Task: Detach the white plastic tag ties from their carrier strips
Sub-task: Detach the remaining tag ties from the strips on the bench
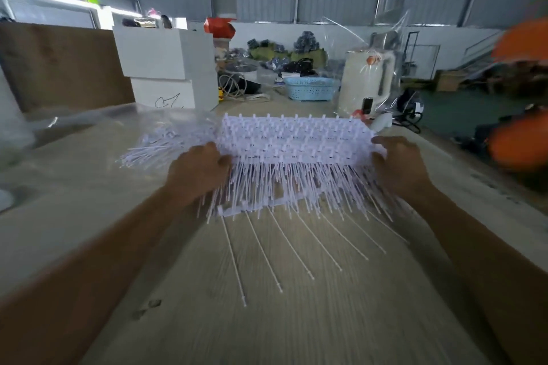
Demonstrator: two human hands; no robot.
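Observation:
A thick stack of white carrier strips with tag ties is held above the wooden table in the middle of the view. Its thin ties hang down toward me in a dense fringe, and several longer ones fan out over the table. My left hand grips the stack's left end, fingers curled round it. My right hand grips the right end the same way. A loose heap of white ties lies to the left, behind my left hand.
Clear plastic sheeting covers the table's left part. White foam boxes stand behind, a blue basket and a white kettle farther back. A person in orange is at the right edge.

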